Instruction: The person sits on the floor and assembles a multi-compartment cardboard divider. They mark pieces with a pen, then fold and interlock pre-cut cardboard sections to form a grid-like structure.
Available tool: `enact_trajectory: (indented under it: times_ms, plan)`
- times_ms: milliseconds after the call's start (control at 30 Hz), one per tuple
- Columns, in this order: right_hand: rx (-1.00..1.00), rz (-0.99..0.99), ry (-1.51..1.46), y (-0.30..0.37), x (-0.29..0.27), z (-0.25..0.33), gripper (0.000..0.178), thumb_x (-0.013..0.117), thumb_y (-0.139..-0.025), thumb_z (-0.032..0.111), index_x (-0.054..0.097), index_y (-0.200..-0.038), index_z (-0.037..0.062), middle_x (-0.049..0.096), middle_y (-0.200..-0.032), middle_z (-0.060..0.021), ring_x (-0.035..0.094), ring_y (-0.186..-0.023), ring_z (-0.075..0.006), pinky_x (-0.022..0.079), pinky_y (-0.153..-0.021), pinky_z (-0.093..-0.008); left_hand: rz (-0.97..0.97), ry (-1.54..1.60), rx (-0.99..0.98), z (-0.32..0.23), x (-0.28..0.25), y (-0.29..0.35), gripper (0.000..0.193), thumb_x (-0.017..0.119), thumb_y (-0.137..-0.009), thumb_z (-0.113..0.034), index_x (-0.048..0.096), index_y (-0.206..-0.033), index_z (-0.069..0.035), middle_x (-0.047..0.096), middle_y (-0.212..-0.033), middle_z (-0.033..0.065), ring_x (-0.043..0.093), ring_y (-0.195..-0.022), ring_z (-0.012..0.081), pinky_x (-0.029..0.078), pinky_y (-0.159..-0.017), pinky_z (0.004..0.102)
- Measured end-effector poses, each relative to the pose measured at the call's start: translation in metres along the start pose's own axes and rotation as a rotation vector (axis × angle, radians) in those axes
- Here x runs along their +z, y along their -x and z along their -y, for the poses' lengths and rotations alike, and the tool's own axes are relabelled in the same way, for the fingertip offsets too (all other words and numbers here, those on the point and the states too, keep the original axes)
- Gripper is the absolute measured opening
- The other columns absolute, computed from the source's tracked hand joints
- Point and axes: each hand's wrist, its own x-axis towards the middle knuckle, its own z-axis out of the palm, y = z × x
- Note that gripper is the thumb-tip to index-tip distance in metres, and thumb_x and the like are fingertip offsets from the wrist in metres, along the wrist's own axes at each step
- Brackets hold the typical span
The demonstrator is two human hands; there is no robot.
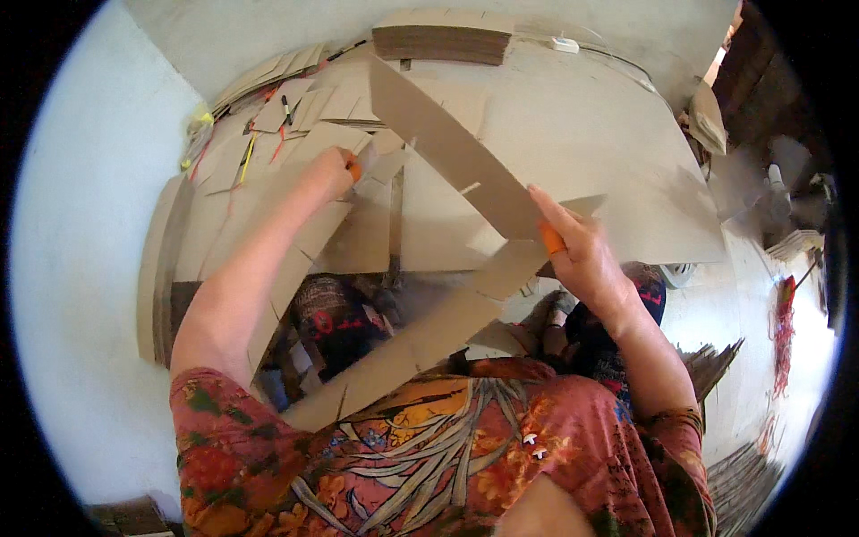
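Note:
My right hand [580,252], an orange cover on one finger, is closed on slotted cardboard strips. One strip [447,148] slants up and away to the left from it; another strip [403,353] runs down to the left across my lap. My left hand [335,173] also wears an orange finger cover. Its fingers are pinched at the end of a cardboard strip [309,242] that passes beside my forearm, though the grip itself is partly blurred. Flat cardboard pieces [335,103] lie spread on the table beyond that hand.
A cardboard-coloured table [573,116] spans the front. Cardboard strips are stacked at its back [443,43] and in a tall pile at the left [161,277]. A black marker [286,109] lies among pieces. A white power socket [564,44] trails a cable; red strands [785,336] hang right.

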Motion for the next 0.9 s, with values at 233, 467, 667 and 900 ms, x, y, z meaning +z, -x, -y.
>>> enact_trajectory:
  times_ms: [233,467,667,900]
  plan:
    - [0.049,0.091,0.035,-0.002,-0.009,-0.004,0.053,0.049,-0.069,-0.005,0.049,-0.121,0.0039,0.058,-0.072,-0.0197,0.057,-0.063,-0.0377,0.046,-0.059,-0.0427,0.569,0.439,0.182,-0.130,-0.018,0.040,0.031,0.056,-0.085,-0.026,0.061,-0.098,0.002,0.060,-0.075,0.0052,0.055,-0.059,0.0096,0.050,-0.054,0.0236]
    - [0.162,0.142,0.064,0.009,-0.016,-0.024,0.046,0.047,-0.070,-0.003,0.053,-0.115,0.0028,0.058,-0.070,-0.0210,0.057,-0.065,-0.0382,0.046,-0.060,-0.0428,0.302,0.478,0.264,-0.107,0.004,0.015,0.043,0.062,-0.082,-0.039,0.059,-0.105,-0.002,0.063,-0.091,0.0108,0.059,-0.084,0.0190,0.050,-0.073,0.0354]
    - [0.261,0.268,0.092,0.003,-0.014,-0.020,0.048,0.047,-0.070,-0.003,0.054,-0.117,0.0053,0.059,-0.070,-0.0210,0.058,-0.065,-0.0372,0.046,-0.061,-0.0426,-0.275,-0.434,-0.153,0.108,0.087,-0.009,0.055,0.060,-0.079,-0.045,0.053,-0.114,-0.003,0.055,-0.112,0.0197,0.053,-0.105,0.0316,0.043,-0.081,0.0431]
    - [0.260,0.267,0.107,0.007,-0.016,-0.025,0.048,0.047,-0.071,-0.002,0.053,-0.118,0.0051,0.059,-0.070,-0.0209,0.057,-0.064,-0.0378,0.046,-0.060,-0.0430,-0.011,-0.320,-0.171,0.073,0.054,-0.007,0.031,0.057,-0.081,-0.028,0.060,-0.096,-0.001,0.062,-0.089,0.0210,0.060,-0.083,0.0359,0.045,-0.072,0.0449]
